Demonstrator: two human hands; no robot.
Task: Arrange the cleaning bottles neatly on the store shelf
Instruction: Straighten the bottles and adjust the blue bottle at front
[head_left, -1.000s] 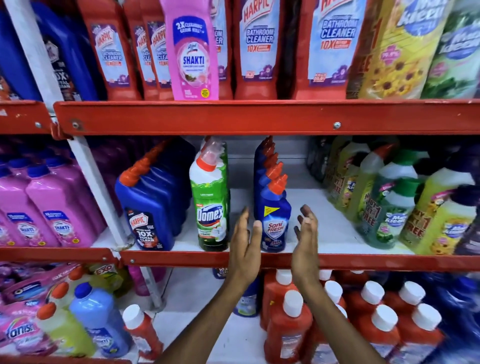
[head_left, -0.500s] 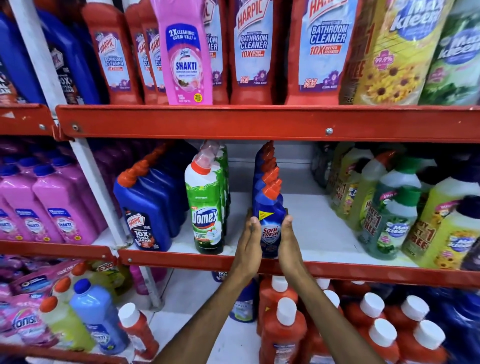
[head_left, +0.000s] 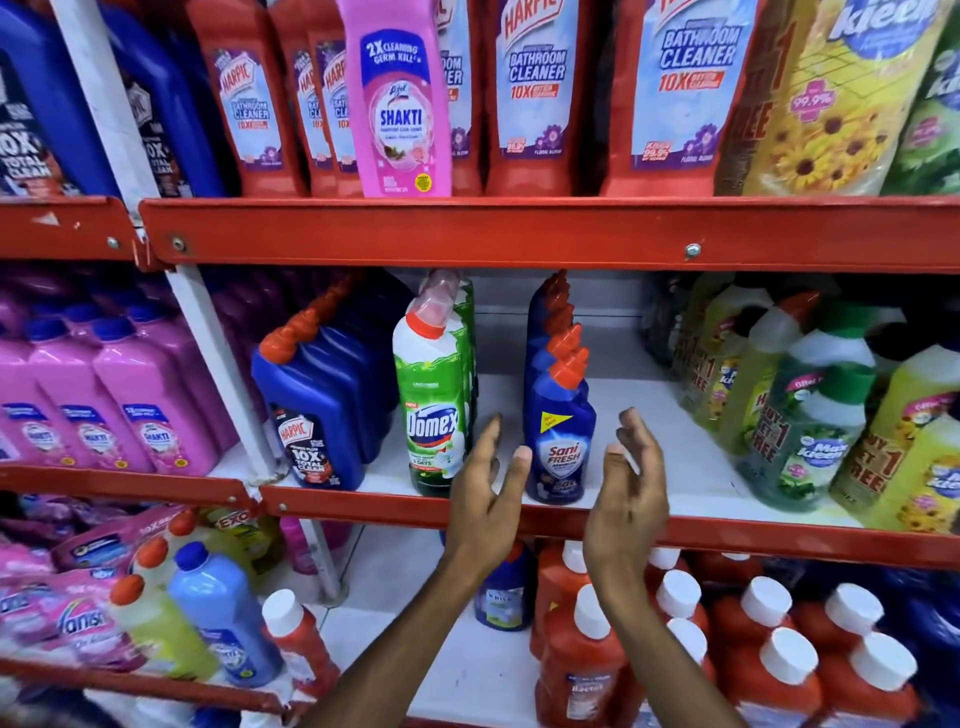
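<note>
Both hands are open and empty — the left hand (head_left: 485, 486) and the right hand (head_left: 631, 483) flank, without touching, the blue bottle (head_left: 560, 441) standing upright at the front lip of the red shelf (head_left: 363, 506), more blue bottles (head_left: 550, 332) lined behind it — a green bottle (head_left: 434, 410) just left.

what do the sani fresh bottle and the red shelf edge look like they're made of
Sani Fresh bottle: probably moulded plastic, glossy blue, with soft highlights, a printed label and a ribbed orange cap. Red shelf edge: likely painted sheet metal, going by the bolt heads and scuffed paint.
</note>
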